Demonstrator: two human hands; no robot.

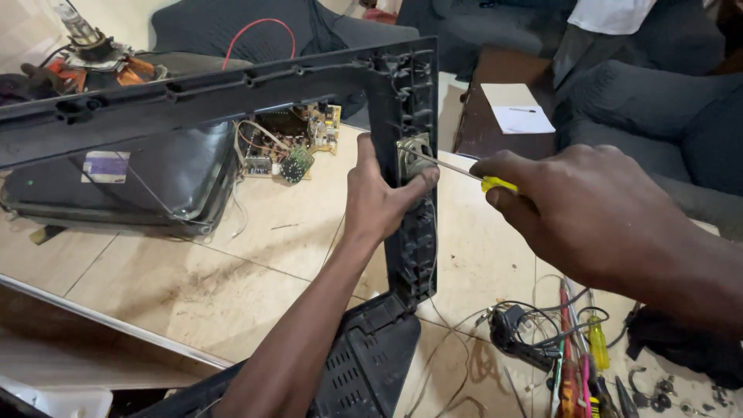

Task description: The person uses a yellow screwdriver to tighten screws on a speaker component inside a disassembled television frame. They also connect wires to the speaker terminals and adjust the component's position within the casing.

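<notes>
Black plastic frame [402, 116] gripped by left hand [379, 197]; right hand [588, 209] drives screwdriver [464, 174].

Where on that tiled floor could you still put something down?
Bare tiles lie between the picture tube, the circuit board and the left hand gripping the black frame. Right of the frame, beneath the right hand, tools and wires crowd it.

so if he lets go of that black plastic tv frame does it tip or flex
The black plastic frame probably tips: it stands on edge, steadied by the left hand. It looks thin, open and ribbed, so likely light and somewhat flexible. The screwdriver in the right hand adds sideways push.
</notes>
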